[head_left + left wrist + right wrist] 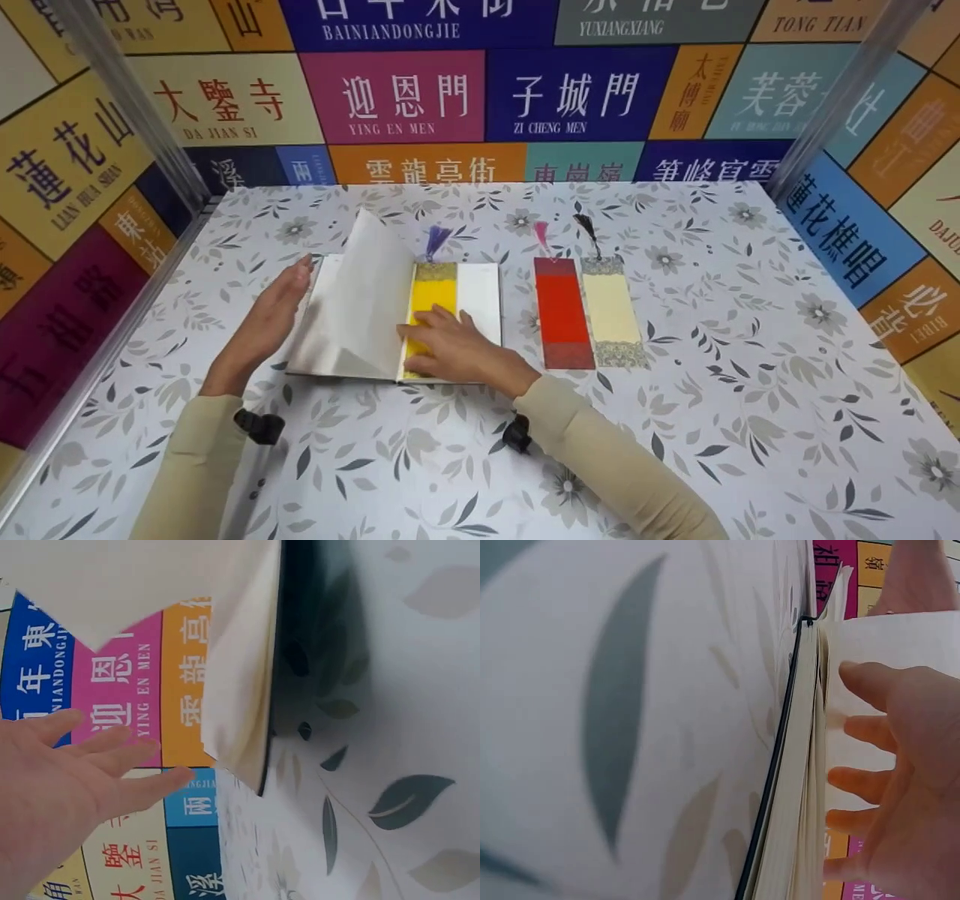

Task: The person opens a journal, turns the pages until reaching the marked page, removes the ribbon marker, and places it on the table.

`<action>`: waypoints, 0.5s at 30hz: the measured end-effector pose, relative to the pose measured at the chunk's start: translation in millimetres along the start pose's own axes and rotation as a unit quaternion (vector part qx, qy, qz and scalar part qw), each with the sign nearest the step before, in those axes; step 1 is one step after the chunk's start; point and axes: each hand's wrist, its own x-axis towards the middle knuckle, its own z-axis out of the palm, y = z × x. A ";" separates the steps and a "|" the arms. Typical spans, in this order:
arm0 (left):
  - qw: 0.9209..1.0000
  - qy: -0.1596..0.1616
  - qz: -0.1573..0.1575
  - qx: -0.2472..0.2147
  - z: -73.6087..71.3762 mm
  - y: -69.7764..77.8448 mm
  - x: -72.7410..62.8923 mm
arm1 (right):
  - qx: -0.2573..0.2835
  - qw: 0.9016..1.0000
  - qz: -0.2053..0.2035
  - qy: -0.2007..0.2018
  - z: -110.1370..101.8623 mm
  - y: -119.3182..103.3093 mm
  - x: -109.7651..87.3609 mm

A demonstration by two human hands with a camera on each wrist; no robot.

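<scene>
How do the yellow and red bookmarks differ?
The yellow rectangular bookmark has a purple tassel; the red rectangular bookmark has a pink tassel. The yellow one lies on the open, white-paged book, partly covered by the right hand; the red one lies uncovered on the floral-patterned table. Both are long strips.

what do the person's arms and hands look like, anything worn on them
The left hand and right hand are bare; no gloves or rings show. Plain beige long sleeves cover the forearms, ending near the wrists. A small black device shows at the left wrist and another at the right.
</scene>
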 end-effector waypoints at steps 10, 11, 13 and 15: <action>0.987 -0.077 -0.028 0.141 23.6 3.8 9.8 | -0.041 0.998 0.008 -0.053 -1.4 -2.1 -1.2; 0.984 -0.092 -0.025 0.150 26.9 3.2 11.5 | -0.044 0.998 0.008 -0.054 -1.4 -2.3 -1.1; 0.979 -0.118 -0.014 0.166 32.9 2.3 15.1 | -0.048 0.997 0.008 -0.053 -1.6 -2.3 -1.0; 0.972 -0.142 -0.010 0.189 37.9 1.6 18.6 | -0.053 0.997 0.008 -0.053 -2.0 -1.7 -1.0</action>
